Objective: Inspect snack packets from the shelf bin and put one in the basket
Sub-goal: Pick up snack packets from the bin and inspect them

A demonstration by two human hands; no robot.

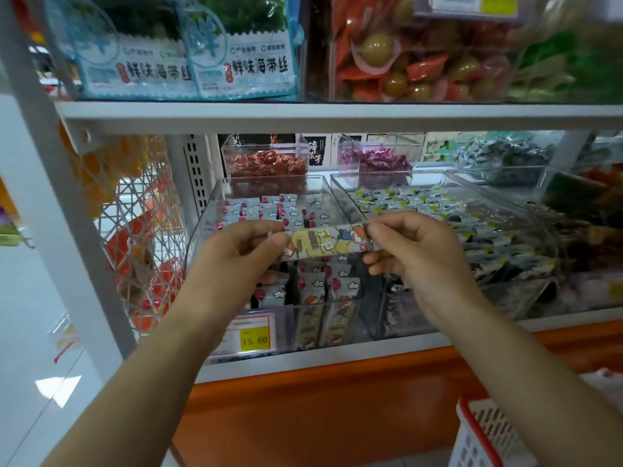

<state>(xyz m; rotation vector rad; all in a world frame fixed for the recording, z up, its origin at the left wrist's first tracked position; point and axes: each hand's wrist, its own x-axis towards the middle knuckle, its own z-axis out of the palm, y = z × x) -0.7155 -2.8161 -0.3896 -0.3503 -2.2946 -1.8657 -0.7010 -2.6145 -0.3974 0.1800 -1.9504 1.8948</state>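
Snack packet [325,242] is pinched at each end, left hand [236,254] and right hand [414,251] both clamped on it, stretched flat above the clear shelf bin [236,197] probably for reading, basket [485,433] low right.

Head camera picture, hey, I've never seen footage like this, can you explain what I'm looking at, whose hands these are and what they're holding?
This is one picture from a camera worn on a person's head, looking forward and down, so the two arms reaching in belong to the wearer. No machine is involved. The left hand and right hand each pinch one end of a long snack packet printed with cartoon figures, held level above a clear shelf bin full of similar packets. Neighbouring clear bins hold other wrapped snacks. A yellow price tag on the bin's front reads 15.80. At the bottom right is the corner of a red and white shopping basket, where a packet should end up.
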